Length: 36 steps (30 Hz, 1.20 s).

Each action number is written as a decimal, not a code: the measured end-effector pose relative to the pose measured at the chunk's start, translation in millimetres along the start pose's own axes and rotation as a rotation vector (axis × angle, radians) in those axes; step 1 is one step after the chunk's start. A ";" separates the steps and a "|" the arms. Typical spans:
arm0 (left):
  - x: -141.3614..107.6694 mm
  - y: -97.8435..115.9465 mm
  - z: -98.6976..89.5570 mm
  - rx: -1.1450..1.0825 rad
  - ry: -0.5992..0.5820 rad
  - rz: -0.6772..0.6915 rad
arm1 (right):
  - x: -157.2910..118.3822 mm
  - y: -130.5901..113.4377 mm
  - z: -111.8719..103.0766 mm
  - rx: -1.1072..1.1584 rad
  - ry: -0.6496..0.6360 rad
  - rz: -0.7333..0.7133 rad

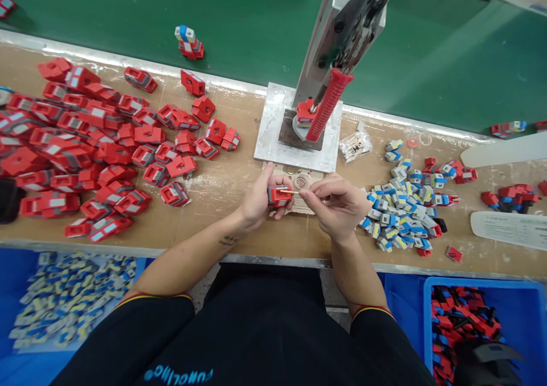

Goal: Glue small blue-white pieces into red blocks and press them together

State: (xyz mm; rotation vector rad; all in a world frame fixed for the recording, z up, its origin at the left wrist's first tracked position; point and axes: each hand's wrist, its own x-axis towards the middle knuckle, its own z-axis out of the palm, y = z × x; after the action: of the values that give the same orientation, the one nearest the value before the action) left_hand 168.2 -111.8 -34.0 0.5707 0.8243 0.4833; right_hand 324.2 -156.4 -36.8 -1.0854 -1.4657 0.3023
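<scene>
near the press [328, 108], left hand [255, 201] grips a block [279, 202], likely light and stiff, by its sides; right hand [339, 206] pinches a stick [291, 191].

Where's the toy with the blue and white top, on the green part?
Find the big metal press with the red handle. Look left, to the green surface behind the heap of red pieces. The toy has a white-and-blue part on top; its red neighbours don't.

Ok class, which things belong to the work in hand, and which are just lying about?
Seemingly in use:
red-and-grey plastic block, left hand
thin yellow stick, right hand

Apparently lying about:
clear plastic bag of thin sticks
flat, square red piece
</scene>
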 end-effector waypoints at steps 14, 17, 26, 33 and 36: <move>0.0 -2.6 0.3 0.073 0.091 0.103 | 3.2 -4.6 -2.9 -0.080 -0.022 -0.108; 0.2 -2.2 -0.8 0.074 0.099 0.111 | 4.4 -2.2 -7.3 -0.098 -0.016 -0.085; 0.6 -2.0 -0.4 0.052 0.110 0.098 | 2.6 -4.2 -1.5 -0.049 -0.009 -0.094; -2.1 5.9 0.6 -0.012 0.046 0.064 | 8.5 4.7 -22.9 0.017 0.077 -0.023; -1.6 9.8 -1.3 -0.042 0.027 0.058 | 13.3 17.8 -38.7 -0.076 -0.009 0.032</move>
State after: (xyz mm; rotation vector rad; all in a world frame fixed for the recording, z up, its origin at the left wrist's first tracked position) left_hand 164.5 -105.1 -27.6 0.5515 0.8238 0.5609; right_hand 368.4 -152.5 -31.9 -1.1706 -1.4795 0.2758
